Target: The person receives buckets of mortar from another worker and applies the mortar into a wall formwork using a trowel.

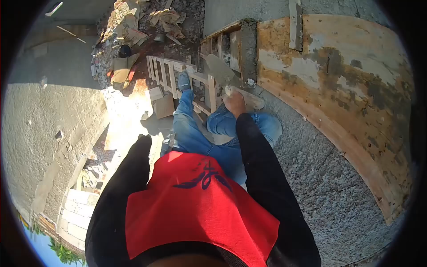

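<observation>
My right hand (235,101) is closed around the handle of a trowel (219,70). Its flat grey blade points up and left, in front of a wooden ladder (171,76). Close to the hand, a pale wooden piece (253,101) lies against the wall's edge. On the left side my black sleeve (140,153) reaches down to a bright patch of ground, and no fingers can be made out at its end. My jeans-clad legs (189,127) show below the red shirt, with one shoe (183,82) at the ladder.
A large stained plywood board (338,75) curves along the right above rough grey concrete (320,187). Rubble (126,26) and torn paper bags (167,22) lie at the far end. Another person (123,66) is at the left, near a plastered wall (49,120). A box (163,106) stands beside the ladder.
</observation>
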Demonstrator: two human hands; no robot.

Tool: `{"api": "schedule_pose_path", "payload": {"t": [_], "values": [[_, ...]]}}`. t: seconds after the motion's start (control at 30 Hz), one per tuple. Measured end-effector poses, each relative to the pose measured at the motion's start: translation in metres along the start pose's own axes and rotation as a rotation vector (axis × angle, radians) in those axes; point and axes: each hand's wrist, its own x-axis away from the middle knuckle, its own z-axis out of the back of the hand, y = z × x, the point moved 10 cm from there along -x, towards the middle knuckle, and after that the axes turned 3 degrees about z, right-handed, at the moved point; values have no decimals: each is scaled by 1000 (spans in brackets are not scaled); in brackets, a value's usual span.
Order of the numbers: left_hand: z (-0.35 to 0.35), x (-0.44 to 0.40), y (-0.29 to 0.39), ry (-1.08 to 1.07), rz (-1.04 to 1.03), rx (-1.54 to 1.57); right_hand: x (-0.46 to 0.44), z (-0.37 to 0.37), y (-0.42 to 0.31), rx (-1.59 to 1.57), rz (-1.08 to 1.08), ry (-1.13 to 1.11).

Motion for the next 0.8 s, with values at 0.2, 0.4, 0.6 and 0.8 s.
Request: {"api": "schedule_pose_path", "payload": {"t": [0.2,0.4,0.6,0.8], "values": [[-35,53,-25,-224,104,704,-3,-22,44,-343,-399,-268],[-69,39,115,269,-345,806,-28,11,74,-64,-308,-82],[-20,105,207,215,-670,564,-71,30,60,-57,-193,-28],[-80,3,110,7,-113,1789,-93,53,60,-183,-354,-2]]}}
